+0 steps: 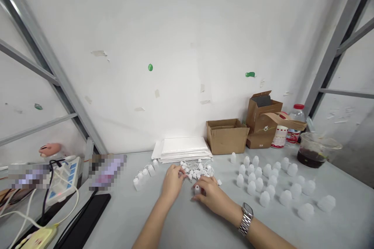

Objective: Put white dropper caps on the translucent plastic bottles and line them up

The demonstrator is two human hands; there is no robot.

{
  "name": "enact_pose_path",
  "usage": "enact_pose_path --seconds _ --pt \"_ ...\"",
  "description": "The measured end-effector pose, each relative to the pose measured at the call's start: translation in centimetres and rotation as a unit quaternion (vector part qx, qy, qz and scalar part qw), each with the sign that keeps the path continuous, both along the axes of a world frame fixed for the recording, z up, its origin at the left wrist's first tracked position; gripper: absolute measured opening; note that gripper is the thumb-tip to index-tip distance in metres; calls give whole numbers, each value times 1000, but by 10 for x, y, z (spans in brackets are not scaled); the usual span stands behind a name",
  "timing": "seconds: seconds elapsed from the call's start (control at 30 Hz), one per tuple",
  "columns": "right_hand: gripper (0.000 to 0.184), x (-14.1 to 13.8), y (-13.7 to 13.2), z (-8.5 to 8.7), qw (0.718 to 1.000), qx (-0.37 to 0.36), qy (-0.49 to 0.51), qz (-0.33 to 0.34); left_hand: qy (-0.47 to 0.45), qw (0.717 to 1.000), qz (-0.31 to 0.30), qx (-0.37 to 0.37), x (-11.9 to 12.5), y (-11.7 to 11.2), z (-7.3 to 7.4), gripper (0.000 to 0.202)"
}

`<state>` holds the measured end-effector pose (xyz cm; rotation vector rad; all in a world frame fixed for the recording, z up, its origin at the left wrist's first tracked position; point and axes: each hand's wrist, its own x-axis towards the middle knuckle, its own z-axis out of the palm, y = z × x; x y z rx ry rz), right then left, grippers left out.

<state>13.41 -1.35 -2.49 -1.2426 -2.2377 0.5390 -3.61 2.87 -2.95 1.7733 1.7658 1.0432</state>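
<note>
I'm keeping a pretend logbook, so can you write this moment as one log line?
left hand: at white parts pile | right hand: around frosted piece | right side: more frosted pieces | back: open cardboard box

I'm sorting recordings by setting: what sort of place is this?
Likely a small workshop bench: many similar translucent white pieces on a grey table, a pile of small white corded parts by the left hand, and an open cardboard box behind.

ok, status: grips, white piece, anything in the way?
Left grip by cord pile, hold unclear. Right grip around white piece. No block seen; pile close beyond right grip.
</note>
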Motion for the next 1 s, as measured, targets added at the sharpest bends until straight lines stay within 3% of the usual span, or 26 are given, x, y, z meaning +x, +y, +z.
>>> enact_pose_path --seconds 0.23,0.5,0.6,0.73,1.0 --pt "10 3 -3 10 997 55 8 -61 -200 979 21 20 -1 7 6 15" --pt "14 3 -3 7 996 71 20 -52 -422 906 13 -33 4 3 13 36" --pt "14 2 -3 8 996 68 20 -50 -458 887 24 -46 3 3 14 39" --pt "11 3 -2 8 996 70 16 -61 -483 872 30 -69 0 4 12 28" --pt "17 5 2 1 994 81 16 -71 -474 877 53 -61 -2 5 11 23"
